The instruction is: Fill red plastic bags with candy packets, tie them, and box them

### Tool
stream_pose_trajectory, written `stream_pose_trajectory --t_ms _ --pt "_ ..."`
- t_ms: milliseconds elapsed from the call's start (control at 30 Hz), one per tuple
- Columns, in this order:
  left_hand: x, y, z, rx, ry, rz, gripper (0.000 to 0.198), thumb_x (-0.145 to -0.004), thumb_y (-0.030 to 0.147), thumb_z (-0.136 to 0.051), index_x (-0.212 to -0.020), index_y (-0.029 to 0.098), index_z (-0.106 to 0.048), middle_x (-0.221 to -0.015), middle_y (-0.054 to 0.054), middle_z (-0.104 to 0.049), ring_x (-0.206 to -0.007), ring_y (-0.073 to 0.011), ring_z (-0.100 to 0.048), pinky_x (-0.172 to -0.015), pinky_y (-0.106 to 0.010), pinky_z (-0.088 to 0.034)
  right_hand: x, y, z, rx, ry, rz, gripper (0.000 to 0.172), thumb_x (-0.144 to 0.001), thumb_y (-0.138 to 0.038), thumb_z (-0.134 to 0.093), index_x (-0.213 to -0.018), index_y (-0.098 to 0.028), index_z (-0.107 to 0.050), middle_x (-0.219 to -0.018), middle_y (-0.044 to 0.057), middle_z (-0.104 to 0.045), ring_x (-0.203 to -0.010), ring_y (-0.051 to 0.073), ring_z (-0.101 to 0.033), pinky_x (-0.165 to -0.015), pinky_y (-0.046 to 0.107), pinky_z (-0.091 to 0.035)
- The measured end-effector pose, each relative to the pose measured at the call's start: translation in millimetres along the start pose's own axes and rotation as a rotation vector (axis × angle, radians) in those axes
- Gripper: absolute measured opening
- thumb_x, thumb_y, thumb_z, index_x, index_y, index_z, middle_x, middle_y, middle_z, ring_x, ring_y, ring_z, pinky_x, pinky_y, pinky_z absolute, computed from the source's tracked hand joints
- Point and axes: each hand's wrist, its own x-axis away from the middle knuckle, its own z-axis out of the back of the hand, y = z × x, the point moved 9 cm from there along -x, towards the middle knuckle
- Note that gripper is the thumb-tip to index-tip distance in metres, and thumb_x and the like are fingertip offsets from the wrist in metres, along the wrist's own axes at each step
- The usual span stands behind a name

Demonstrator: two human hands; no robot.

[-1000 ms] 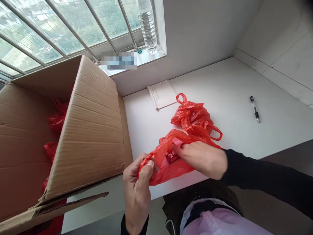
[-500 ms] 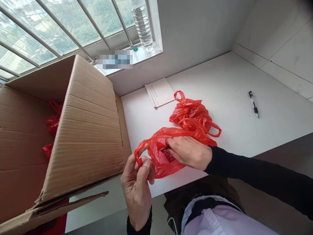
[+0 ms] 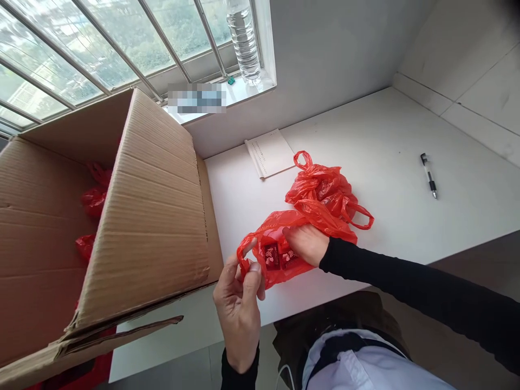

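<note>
A thin red plastic bag [image 3: 280, 227] lies at the front of the white table [image 3: 385, 162]. My left hand [image 3: 239, 295] pinches the bag's handle loop at its left end and pulls it taut. My right hand [image 3: 304, 242] reaches into the bag's mouth, its fingers on small red boxes [image 3: 276, 255] that show through the plastic. A second red bag [image 3: 325, 187], knotted and full, sits just behind, touching the first.
A large open cardboard box [image 3: 154, 216] stands at the left with more red bags [image 3: 93, 200] inside. A white booklet [image 3: 270, 153] and a pen [image 3: 428, 176] lie on the table. A water bottle [image 3: 244, 38] stands on the windowsill.
My right hand has slid deeper into the bag, and the small red boxes now show through it. My left hand has shifted its pinch onto the handle loop.
</note>
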Motion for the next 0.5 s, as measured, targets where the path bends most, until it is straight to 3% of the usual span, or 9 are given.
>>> stream_pose_trajectory --t_ms 167,233,367,500 --pt "0 0 2.4 0.008 0.015 -0.005 0.028 -0.099 0.031 -0.062 -0.126 0.027 -0.069 -0.061 0.007 -0.042 -0.055 -0.0080 -0.039 -0.056 -0.022 -0.038 7 0 21 -0.031 0.086 0.080 0.024 -0.097 -0.011 -0.047 -0.113 -0.012 -0.064 -0.115 0.017 -0.070 -0.106 0.025 -0.066 -0.093 0.033 -0.045" --pt "1 0 3.0 0.009 0.020 -0.007 0.027 -0.098 0.031 -0.063 -0.124 0.027 -0.070 -0.063 0.007 -0.046 -0.054 -0.0076 -0.039 -0.055 -0.021 -0.039 14 2 22 -0.036 0.080 0.092 0.024 -0.099 -0.013 -0.044 -0.112 -0.013 -0.064 -0.112 0.016 -0.071 -0.100 0.023 -0.067 -0.089 0.032 -0.047" --pt "1 2 -3.4 0.035 -0.024 -0.037 0.024 -0.100 0.029 -0.061 -0.122 0.030 -0.071 -0.069 0.006 -0.052 -0.055 -0.0068 -0.042 -0.055 -0.021 -0.041 26 8 0 -0.025 -0.032 0.050 0.021 -0.094 -0.008 -0.047 -0.101 -0.013 -0.067 -0.087 0.011 -0.072 -0.075 0.023 -0.066 -0.067 0.032 -0.045" --pt "0 3 -9.8 0.044 -0.045 -0.041 0.024 -0.100 0.029 -0.061 -0.122 0.031 -0.071 -0.073 0.005 -0.053 -0.055 -0.0060 -0.045 -0.056 -0.021 -0.043 30 1 -18 -0.080 0.003 0.106 0.024 -0.092 -0.008 -0.052 -0.109 -0.016 -0.066 -0.090 0.009 -0.072 -0.080 0.023 -0.065 -0.073 0.033 -0.047"
